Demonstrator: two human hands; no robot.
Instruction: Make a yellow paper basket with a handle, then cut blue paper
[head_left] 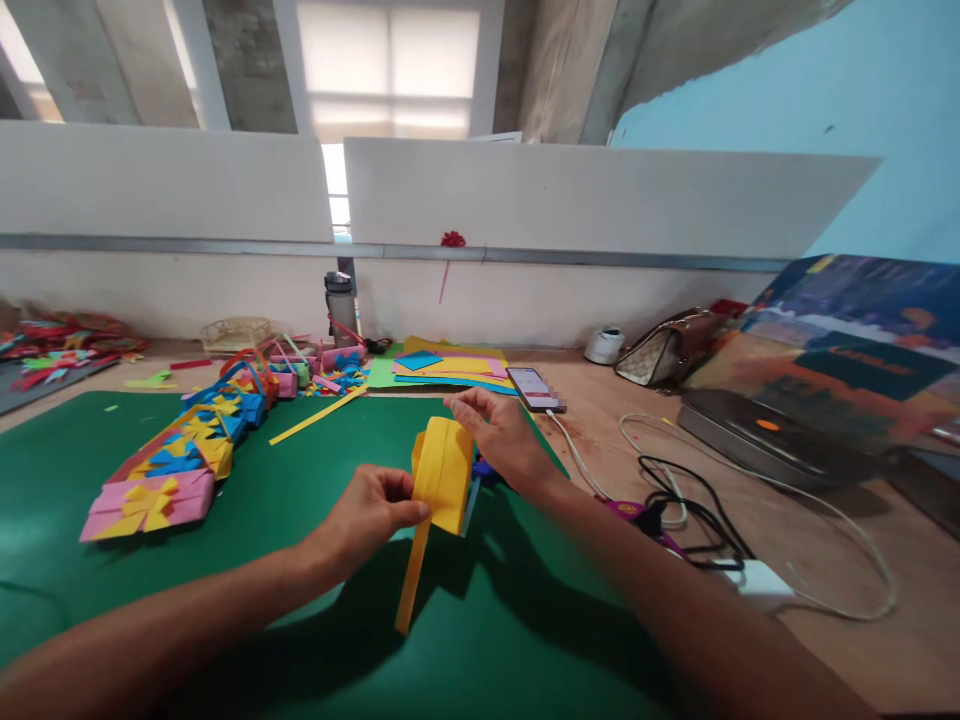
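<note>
Above the smooth green mat [285,490], the left hand [375,515] pinched one creased, rectangular yellow paper piece [444,475], one flat strip [412,585] hanging nearward. The right hand [499,435] was at its far right corner, its grip impossible to tell.

The folded yellow piece [444,470] is showing smooth, matt paper, and the pink packet [112,512] is displaying the same papery finish. The green mat [300,470] is giving off a faint sheen from its smooth face, while the tabletop [832,650] is looking dull and woody. The phone [532,387] is presenting a glassy screen, the bottle [341,308] is looking like plastic, the rail [570,258] is resembling grey metal, and the pillar [564,75] is showing rough concrete.
</note>
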